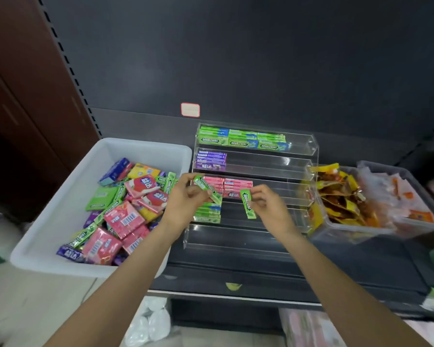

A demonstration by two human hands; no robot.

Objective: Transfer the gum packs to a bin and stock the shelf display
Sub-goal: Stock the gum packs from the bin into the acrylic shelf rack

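A clear tiered acrylic display (300,151) stands on the dark shelf. Green Doublemint packs fill its top row, purple packs (211,160) the second, pink packs (237,186) the third, and green packs (208,214) lie at the left of the fourth. My left hand (186,196) grips a green Doublemint pack (207,187) in front of the pink row. My right hand (267,202) pinches another green pack (247,202), held nearly upright over the fourth row. A white bin (60,204) at the left holds several mixed gum packs.
A clear tub (348,229) of yellow and orange snack packets stands right of the display, with a grey bin (426,194) of wrapped goods beyond it. A red-edged price tag (190,110) sticks to the dark back panel. White bags lie on the floor below the shelf.
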